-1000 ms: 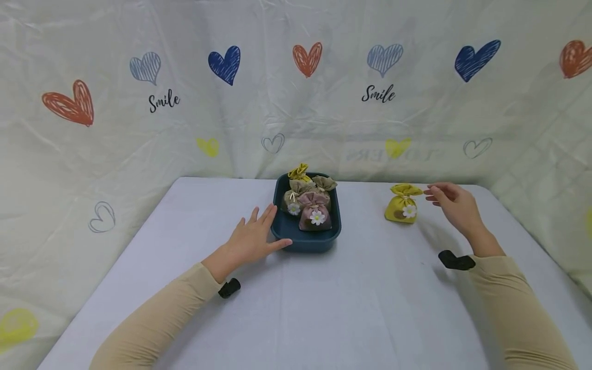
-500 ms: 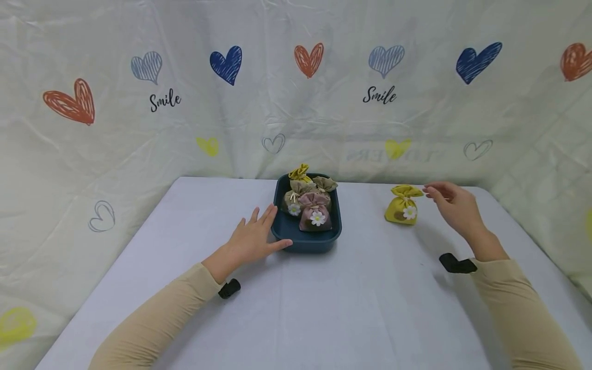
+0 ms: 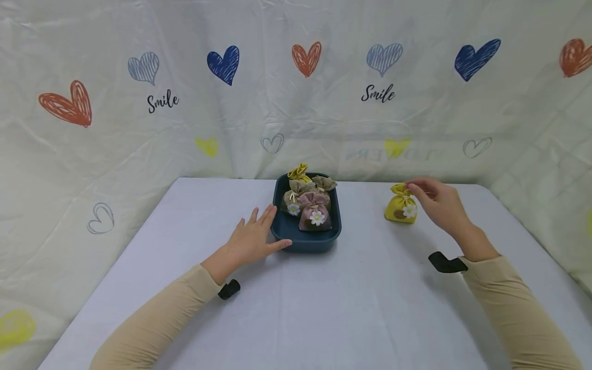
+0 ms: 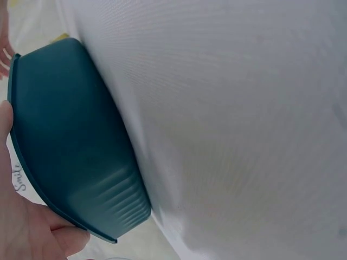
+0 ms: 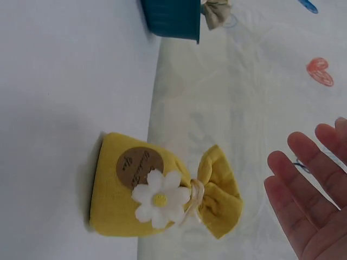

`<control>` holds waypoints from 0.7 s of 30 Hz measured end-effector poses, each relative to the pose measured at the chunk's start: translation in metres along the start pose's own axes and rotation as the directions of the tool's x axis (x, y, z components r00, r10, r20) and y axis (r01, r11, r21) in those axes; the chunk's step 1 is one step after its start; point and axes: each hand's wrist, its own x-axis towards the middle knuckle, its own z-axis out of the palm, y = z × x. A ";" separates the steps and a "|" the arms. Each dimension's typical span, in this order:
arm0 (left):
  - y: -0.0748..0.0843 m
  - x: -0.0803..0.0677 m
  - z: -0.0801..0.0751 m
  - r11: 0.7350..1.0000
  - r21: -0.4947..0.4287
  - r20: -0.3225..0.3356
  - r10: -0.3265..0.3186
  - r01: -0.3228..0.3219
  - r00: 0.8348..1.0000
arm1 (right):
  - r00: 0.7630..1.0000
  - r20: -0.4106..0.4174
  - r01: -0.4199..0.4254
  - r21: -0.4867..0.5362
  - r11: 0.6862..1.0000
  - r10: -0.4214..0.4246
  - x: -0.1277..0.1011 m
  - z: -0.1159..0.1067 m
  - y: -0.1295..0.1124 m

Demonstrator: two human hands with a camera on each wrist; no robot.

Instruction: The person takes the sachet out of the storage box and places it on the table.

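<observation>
A dark teal plastic basin (image 3: 307,245) stands on the table. My left hand (image 3: 247,241) rests on its left side with spread fingers, the thumb at the near corner; the basin's outer wall (image 4: 76,135) fills much of the left wrist view. To the right stands a yellow drawstring pouch (image 3: 399,209) with a white flower and a round brown label. Close to its gathered top is my right hand (image 3: 437,203). In the right wrist view, the fingers of the right hand (image 5: 312,189) are relaxed and hold nothing, with a gap between them and the pouch.
Inside the basin sit a mauve pouch (image 3: 315,211), a yellow pouch (image 3: 298,172) and two beige pouches (image 3: 292,198). A white cloth (image 3: 333,308) covers the table. Behind it hangs a pale curtain (image 3: 268,103) printed with hearts.
My right hand has moved left, to the top of the yellow pouch on the table. The left hand, the basin and the pouches have stayed in place.
</observation>
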 end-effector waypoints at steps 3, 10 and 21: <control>0.000 0.000 0.001 1.000 0.000 0.001 -0.001 0.001 1.000 | 0.999 0.011 0.038 0.030 0.999 -0.038 0.002 0.006 -0.005; -0.002 0.001 0.002 1.000 0.003 -0.009 0.005 -0.005 1.000 | 0.994 0.014 0.106 0.078 0.991 -0.107 0.002 0.022 -0.014; -0.002 0.000 0.003 0.998 0.046 -0.033 0.032 -0.030 0.999 | 0.994 0.029 0.099 0.220 0.971 -0.108 0.006 0.044 -0.030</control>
